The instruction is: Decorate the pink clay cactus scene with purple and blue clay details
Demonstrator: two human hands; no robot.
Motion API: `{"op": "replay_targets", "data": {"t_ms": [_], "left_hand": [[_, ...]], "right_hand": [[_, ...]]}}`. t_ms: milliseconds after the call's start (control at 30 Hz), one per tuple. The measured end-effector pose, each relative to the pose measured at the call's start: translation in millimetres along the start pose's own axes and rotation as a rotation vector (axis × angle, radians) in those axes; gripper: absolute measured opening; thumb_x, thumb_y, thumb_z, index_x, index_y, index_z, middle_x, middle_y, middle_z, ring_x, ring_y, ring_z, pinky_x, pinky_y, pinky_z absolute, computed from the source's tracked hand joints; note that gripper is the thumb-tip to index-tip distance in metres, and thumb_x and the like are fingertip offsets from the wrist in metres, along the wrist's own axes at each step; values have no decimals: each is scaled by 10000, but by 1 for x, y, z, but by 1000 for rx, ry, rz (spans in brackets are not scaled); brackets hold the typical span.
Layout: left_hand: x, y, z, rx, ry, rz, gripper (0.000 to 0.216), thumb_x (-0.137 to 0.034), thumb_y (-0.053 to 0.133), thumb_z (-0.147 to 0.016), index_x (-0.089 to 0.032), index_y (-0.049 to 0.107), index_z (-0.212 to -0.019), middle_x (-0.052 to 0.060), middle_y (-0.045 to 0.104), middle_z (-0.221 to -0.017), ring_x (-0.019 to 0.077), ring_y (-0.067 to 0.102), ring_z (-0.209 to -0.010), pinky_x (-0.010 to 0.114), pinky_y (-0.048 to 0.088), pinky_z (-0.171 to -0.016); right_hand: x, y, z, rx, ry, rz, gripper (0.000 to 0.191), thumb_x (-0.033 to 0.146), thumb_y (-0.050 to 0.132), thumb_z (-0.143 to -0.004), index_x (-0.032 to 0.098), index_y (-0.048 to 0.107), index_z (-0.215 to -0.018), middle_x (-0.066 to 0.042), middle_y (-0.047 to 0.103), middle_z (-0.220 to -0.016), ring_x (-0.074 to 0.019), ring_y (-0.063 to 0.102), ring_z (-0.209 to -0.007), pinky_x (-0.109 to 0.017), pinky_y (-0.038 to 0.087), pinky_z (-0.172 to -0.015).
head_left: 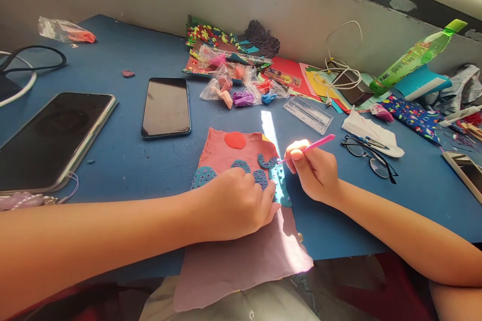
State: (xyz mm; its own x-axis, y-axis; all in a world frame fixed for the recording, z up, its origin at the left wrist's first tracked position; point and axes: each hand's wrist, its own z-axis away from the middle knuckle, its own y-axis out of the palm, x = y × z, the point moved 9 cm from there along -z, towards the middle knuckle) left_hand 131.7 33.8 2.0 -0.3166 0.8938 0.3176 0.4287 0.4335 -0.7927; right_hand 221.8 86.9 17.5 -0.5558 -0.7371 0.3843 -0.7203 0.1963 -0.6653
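The fingers (pixel 297 155) of the right hand (pixel 316 170) were pinched around a pink modelling tool (pixel 318 144) low on its shaft, pen-fashion, its tip resting at a blue clay piece (pixel 266 162). The tool looked light and stiff, and was probably best held near the tip for control. The left hand (pixel 233 205) lay palm down with its fingers (pixel 269 205) together and lightly curled, pressing on the pink sheet (pixel 241 256) rather than gripping it. That sheet lay at the near edge of the blue counter (pixel 124 160), its lower end drooping over the edge, so it seemed thin and limp. It would likely need a flat hand on it, well away from the soft, easily dented dotted blue shapes (pixel 203 176) and the red disc (pixel 235 140). A dark smartphone (pixel 166 107) lay just left of the sheet, with a larger phone (pixel 52 140) farther left. Eyeglasses (pixel 369 155) lay near the right hand, with a clear plastic case (pixel 308 115) behind them. Small bags of coloured clay (pixel 233 88) sat beyond the sheet. Nothing blocked either hand.
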Motion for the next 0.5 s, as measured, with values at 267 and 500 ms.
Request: {"op": "replay_targets", "data": {"t_ms": [267, 500], "left_hand": [[0, 1, -1, 12, -3, -9, 306, -257, 434, -922, -66, 673, -918, -14, 502, -448, 137, 473, -384, 269, 306, -391], [1, 0, 0, 4, -14, 2, 295, -248, 433, -923, -68, 661, -870, -12, 506, -450, 135, 486, -397, 268, 313, -395]], "right_hand": [[9, 9, -1, 101, -97, 1, 281, 184, 353, -971, 201, 432, -702, 15, 473, -576, -83, 412, -504, -198, 355, -465], [10, 12, -1, 109, -142, 34, 238, 180, 348, -971, 211, 438, -753, 10, 503, -609, -92, 432, -518, -203, 363, -471]]}}
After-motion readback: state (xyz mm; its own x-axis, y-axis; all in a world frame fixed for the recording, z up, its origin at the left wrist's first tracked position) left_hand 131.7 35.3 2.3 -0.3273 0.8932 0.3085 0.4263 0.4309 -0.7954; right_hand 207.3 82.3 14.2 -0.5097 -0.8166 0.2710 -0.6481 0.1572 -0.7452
